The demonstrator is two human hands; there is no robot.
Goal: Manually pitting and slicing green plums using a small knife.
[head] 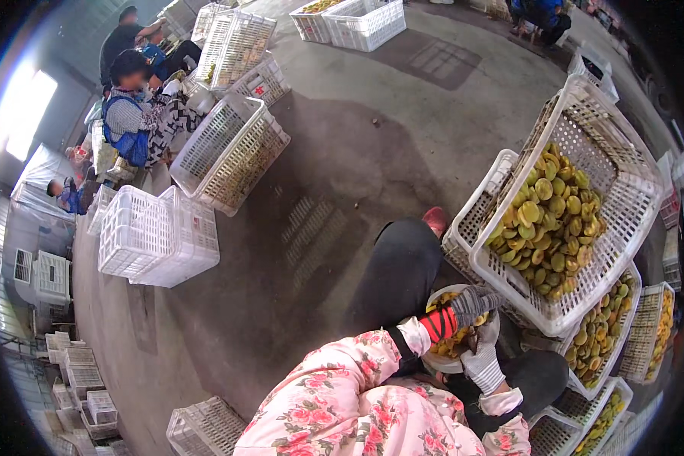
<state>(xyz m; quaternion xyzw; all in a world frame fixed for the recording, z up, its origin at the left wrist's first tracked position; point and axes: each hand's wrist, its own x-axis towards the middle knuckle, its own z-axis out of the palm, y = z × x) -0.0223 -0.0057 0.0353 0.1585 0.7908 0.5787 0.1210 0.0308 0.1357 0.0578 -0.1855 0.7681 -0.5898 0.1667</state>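
Observation:
My left hand [472,305], in a dark grey knit glove with a red cuff at the wrist, reaches over a pale round tub [446,365] between my legs. My right hand [483,360], in a white striped glove, is at the tub's near right side, close below the left one. Yellow-orange fruit pieces [451,345] lie inside the tub. A yellow piece shows beside the left fingertips, but whether either hand grips something is hidden. Just beyond my hands, a tilted white plastic crate [632,205] holds a heap of yellow-green fruit halves [547,216], apricot-like.
The tilted crate rests on another crate [490,176]. More fruit fills a crate [598,325] on my right. Stacked white crates [159,239] and an upright crate [233,154] stand left on the concrete floor [330,228]. A seated person [131,119] works behind them.

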